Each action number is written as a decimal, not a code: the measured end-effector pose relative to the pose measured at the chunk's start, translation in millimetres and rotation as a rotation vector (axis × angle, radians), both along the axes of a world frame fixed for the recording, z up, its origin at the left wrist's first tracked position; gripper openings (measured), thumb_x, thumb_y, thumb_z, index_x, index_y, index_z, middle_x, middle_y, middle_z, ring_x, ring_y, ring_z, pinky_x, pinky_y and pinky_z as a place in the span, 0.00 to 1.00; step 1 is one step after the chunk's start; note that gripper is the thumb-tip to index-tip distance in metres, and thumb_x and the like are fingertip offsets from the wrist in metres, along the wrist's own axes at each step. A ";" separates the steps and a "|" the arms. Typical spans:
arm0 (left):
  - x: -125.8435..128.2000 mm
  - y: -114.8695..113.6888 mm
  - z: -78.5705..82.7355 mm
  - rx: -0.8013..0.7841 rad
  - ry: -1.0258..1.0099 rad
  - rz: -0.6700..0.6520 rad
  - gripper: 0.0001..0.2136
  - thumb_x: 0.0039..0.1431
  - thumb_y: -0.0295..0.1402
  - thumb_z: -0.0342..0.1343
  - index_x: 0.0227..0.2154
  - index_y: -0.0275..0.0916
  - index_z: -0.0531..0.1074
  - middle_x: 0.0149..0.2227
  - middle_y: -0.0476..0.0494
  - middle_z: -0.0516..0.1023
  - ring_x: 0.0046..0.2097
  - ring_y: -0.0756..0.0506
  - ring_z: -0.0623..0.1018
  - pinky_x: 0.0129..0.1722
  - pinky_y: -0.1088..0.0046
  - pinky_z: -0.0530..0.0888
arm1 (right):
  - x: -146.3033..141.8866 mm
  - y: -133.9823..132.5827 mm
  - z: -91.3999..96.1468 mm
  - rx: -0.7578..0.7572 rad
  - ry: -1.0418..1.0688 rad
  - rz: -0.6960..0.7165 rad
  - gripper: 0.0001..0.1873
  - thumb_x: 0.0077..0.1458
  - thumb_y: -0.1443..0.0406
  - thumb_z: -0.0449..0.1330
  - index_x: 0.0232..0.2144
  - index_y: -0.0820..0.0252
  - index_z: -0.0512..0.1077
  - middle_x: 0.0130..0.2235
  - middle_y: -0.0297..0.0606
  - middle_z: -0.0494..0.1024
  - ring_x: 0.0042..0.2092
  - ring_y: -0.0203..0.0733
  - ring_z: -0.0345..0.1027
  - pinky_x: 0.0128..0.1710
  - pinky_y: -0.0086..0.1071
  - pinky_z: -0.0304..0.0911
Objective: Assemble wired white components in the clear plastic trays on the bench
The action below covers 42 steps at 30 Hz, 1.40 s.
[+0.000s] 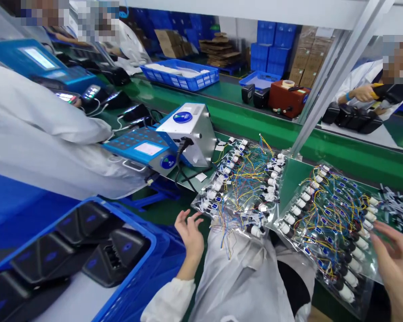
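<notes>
Wires [246, 174] with white knobs [272, 182] lie on clear plastic at the green table's front edge, before the lap; a second wire bundle [332, 212] lies to the right; the left hand [190, 231], empty, fingers parted, is just beside the first plastic's near corner; the right hand [394, 255] has thumb and forefinger apart by the second bundle (whether it touches a knob, I cannot tell); a silver box [199, 144] bears a round blue label [182, 117], its lettering too small to read.
</notes>
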State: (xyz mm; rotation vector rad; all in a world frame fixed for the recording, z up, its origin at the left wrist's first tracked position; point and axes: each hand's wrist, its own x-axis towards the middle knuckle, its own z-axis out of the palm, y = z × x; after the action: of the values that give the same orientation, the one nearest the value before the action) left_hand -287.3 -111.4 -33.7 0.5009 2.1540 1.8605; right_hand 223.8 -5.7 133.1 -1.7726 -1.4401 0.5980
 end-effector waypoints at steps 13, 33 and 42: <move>27.5 -3.8 24.5 -0.080 -0.342 -0.219 0.19 0.63 0.61 0.50 0.49 0.59 0.68 0.50 0.40 0.81 0.51 0.32 0.86 0.48 0.45 0.85 | -251.2 282.3 8.4 0.139 -0.665 0.863 0.20 0.65 0.71 0.53 0.53 0.70 0.78 0.56 0.56 0.81 0.59 0.53 0.74 0.65 0.45 0.65; 32.4 19.4 58.9 0.218 -0.714 -0.365 0.27 0.51 0.53 0.73 0.46 0.43 0.73 0.36 0.46 0.83 0.31 0.45 0.82 0.31 0.70 0.80 | -329.1 358.2 -40.6 0.206 -0.596 0.840 0.15 0.67 0.65 0.55 0.43 0.61 0.83 0.46 0.48 0.85 0.48 0.50 0.77 0.51 0.36 0.67; 19.1 26.2 47.2 0.191 -0.769 -0.495 0.27 0.51 0.54 0.72 0.48 0.46 0.72 0.35 0.46 0.84 0.31 0.42 0.84 0.35 0.64 0.84 | -334.1 372.7 -34.4 0.238 -0.607 0.830 0.14 0.65 0.66 0.56 0.44 0.60 0.82 0.47 0.47 0.85 0.49 0.49 0.77 0.54 0.36 0.66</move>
State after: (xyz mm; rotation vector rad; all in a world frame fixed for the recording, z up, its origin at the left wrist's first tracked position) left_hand -268.1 -85.2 13.5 0.2513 1.2304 1.6098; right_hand -110.3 367.1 98.6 -1.1512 -2.5810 0.2522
